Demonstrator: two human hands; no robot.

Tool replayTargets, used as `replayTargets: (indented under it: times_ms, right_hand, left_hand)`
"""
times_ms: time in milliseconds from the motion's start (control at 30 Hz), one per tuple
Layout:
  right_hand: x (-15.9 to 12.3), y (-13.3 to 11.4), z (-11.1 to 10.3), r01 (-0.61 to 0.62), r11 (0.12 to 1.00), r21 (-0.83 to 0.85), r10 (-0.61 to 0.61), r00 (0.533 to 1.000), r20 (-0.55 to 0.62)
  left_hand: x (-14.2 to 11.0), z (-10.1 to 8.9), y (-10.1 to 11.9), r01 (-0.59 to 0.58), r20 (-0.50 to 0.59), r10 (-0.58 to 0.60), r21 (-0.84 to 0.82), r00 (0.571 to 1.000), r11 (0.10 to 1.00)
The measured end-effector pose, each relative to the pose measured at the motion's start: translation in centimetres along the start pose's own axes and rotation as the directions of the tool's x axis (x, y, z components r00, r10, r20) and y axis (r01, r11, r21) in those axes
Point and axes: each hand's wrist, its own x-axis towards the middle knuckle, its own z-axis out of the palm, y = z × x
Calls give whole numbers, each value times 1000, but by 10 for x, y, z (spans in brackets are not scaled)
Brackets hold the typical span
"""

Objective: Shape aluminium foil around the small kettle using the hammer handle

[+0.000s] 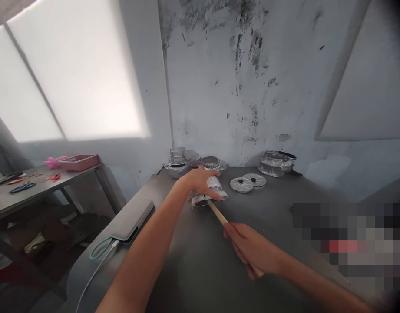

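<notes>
My left hand (200,181) rests on top of a small crinkled metal piece (210,196) lying on the dark table (193,261), fingers curled over it. My right hand (252,248) is closed round a long wooden stick (218,214). The stick's far end reaches into the metal piece under my left hand.
Metal pots and strainers (177,161) stand at the table's back edge, with two round lids (241,184) and a stack of pans (277,163) to the right. A grey power bank (132,221) with a cable lies at the left edge. A side table (30,182) holds a pink tray.
</notes>
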Motion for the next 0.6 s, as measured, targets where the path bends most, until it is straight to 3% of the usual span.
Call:
replayTargets:
  times_ms: [133,333,600]
  right_hand:
    - [-2,-3,1,40,999,9,-40,999,-33]
    - [1,2,1,-25,999,-24,26,999,38]
    - [-2,-3,1,42,999,-7,-42,999,-14]
  left_hand:
    - [0,0,0,4,7,-4,-2,1000,1000]
    - [-1,-1,2,-1,-6,1,-3,1000,1000]
    - [-1,-1,1,-2,-8,1,-10,1000,1000]
